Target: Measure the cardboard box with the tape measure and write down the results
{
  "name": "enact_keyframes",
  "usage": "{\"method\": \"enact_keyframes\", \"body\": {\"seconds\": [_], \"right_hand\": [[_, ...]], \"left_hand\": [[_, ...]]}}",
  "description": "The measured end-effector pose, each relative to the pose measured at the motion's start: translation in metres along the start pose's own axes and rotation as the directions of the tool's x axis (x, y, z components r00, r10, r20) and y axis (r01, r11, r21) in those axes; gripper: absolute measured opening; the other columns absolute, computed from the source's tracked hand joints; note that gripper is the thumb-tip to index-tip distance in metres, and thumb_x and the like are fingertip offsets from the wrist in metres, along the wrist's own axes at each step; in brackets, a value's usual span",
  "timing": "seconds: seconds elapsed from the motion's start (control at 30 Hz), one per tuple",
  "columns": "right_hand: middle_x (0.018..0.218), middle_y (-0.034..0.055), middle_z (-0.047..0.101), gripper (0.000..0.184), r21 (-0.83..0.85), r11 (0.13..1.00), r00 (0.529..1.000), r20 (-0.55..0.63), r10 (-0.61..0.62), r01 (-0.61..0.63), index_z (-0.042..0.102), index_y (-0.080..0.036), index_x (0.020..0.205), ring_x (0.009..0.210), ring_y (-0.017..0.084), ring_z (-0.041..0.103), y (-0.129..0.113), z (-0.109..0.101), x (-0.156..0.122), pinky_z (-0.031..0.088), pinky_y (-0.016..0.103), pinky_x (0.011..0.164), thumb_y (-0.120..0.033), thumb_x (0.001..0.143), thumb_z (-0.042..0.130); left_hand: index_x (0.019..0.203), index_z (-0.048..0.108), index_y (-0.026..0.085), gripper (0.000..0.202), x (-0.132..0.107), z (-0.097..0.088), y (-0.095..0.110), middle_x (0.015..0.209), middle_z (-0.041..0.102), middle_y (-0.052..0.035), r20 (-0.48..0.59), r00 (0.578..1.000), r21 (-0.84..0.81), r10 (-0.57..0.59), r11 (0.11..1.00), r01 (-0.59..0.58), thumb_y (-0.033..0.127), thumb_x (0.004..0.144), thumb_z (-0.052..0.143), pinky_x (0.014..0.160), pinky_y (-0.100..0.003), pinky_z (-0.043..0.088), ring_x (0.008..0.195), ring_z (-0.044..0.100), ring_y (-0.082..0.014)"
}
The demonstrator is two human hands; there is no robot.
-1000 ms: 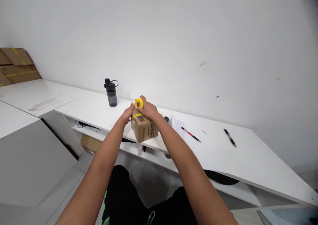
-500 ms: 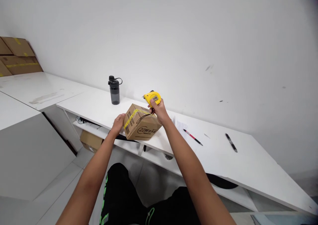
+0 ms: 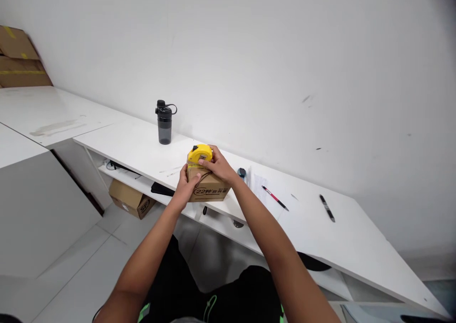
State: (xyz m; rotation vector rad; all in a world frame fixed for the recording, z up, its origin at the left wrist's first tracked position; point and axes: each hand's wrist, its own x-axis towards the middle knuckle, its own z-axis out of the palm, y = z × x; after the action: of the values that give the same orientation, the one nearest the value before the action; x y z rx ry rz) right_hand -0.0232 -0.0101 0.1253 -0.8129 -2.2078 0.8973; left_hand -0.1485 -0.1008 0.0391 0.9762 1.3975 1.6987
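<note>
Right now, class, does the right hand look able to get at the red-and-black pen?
Probably yes, but only once freed: the right hand holds the yellow tape measure at the cardboard box. The red-and-black pen lies uncovered farther right on the white table.

The brown cardboard box (image 3: 211,189) was near the front edge of the white surface (image 3: 133,141), its side facing the viewer printed with dark lettering that included "22". The yellow tape measure (image 3: 200,153), with a black button on top, was upright at the box's upper left; contact between them was unclear.
</note>
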Motion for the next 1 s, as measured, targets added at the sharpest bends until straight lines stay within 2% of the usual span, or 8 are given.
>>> {"method": "enact_keyframes", "body": {"seconds": [0.13,0.3,0.43,0.57,0.67,0.77,0.87,1.0], "right_hand": [[0.116,0.0018,0.065,0.052,0.036,0.997,0.982,0.172,-0.075,0.070,0.047,-0.025,0.127,0.103,0.019,0.060,-0.007,-0.010,-0.002,0.046,0.035,0.091,-0.044,0.081,0.063],[0.117,0.0040,0.064,0.054,-0.144,0.977,0.970,0.207,-0.124,0.155,0.046,-0.024,0.133,0.099,0.020,0.060,-0.011,-0.021,-0.004,0.044,0.036,0.090,-0.041,0.083,0.059],[0.117,0.0048,0.064,0.054,-0.211,0.954,0.952,0.264,-0.154,0.213,0.045,-0.025,0.135,0.098,0.020,0.060,-0.005,-0.029,-0.003,0.045,0.035,0.087,-0.040,0.085,0.058],[0.119,0.0061,0.064,0.054,-0.255,0.943,0.946,0.295,-0.134,0.213,0.045,-0.024,0.134,0.100,0.021,0.059,-0.002,-0.039,-0.007,0.044,0.035,0.087,-0.039,0.084,0.059],[0.121,0.0065,0.064,0.051,-0.240,0.952,0.948,0.298,-0.112,0.188,0.047,-0.024,0.133,0.103,0.020,0.059,-0.002,-0.054,-0.015,0.044,0.034,0.088,-0.035,0.085,0.058],[0.121,0.0051,0.064,0.050,-0.238,0.967,0.958,0.286,-0.026,0.097,0.048,-0.026,0.133,0.097,0.020,0.060,0.003,-0.076,-0.025,0.046,0.034,0.085,-0.035,0.085,0.057],[0.119,0.0045,0.064,0.051,-0.242,0.970,0.963,0.259,0.082,-0.017,0.050,-0.028,0.132,0.087,0.019,0.060,0.018,-0.100,-0.035,0.049,0.034,0.079,-0.038,0.082,0.061],[0.118,0.0041,0.064,0.051,-0.182,0.979,0.969,0.208,0.132,-0.094,0.053,-0.029,0.127,0.092,0.021,0.060,0.041,-0.124,-0.049,0.050,0.035,0.080,-0.037,0.078,0.066]], "left_hand": [[0.147,0.035,0.027,0.069,0.005,0.003,0.003,0.145,0.051,-0.0068,0.045,0.999,-0.001,0.026,1.000,-0.026,0.042,0.084,0.059,0.105,-0.035,0.044,0.132,0.050,-0.0247],[0.155,0.016,0.036,0.080,0.002,0.004,0.012,0.148,0.047,-0.0034,0.007,0.998,0.006,0.055,0.998,-0.055,0.037,0.087,0.058,0.108,-0.039,0.041,0.134,0.048,-0.0247],[0.149,0.036,0.036,0.064,-0.004,0.008,0.014,0.153,0.043,0.0024,-0.051,0.993,0.110,0.103,0.989,-0.097,0.036,0.089,0.055,0.115,-0.037,0.034,0.142,0.037,-0.0258],[0.146,0.044,0.035,0.056,-0.008,0.009,0.015,0.153,0.044,0.0033,-0.083,0.980,0.240,0.183,0.958,-0.159,0.035,0.091,0.051,0.116,-0.037,0.032,0.140,0.039,-0.0257],[0.144,0.048,0.033,0.053,-0.008,0.004,0.018,0.147,0.051,-0.0012,-0.083,0.958,0.442,0.274,0.872,-0.211,0.035,0.091,0.049,0.117,-0.045,0.028,0.137,0.043,-0.0295],[0.141,0.053,0.033,0.050,-0.006,-0.003,0.023,0.139,0.058,-0.0053,-0.072,0.948,0.652,0.309,0.735,-0.190,0.037,0.091,0.049,0.119,-0.059,0.011,0.133,0.045,-0.0335],[0.141,0.052,0.034,0.048,-0.006,-0.007,0.027,0.137,0.060,-0.0054,-0.027,0.941,0.783,0.338,0.592,-0.190,0.038,0.094,0.045,0.117,-0.063,-0.002,0.132,0.046,-0.0311],[0.143,0.049,0.032,0.049,-0.004,-0.007,0.029,0.135,0.062,-0.0064,0.018,0.929,0.849,0.369,0.485,-0.209,0.037,0.096,0.039,0.117,-0.065,0.005,0.128,0.050,-0.0288]]}}
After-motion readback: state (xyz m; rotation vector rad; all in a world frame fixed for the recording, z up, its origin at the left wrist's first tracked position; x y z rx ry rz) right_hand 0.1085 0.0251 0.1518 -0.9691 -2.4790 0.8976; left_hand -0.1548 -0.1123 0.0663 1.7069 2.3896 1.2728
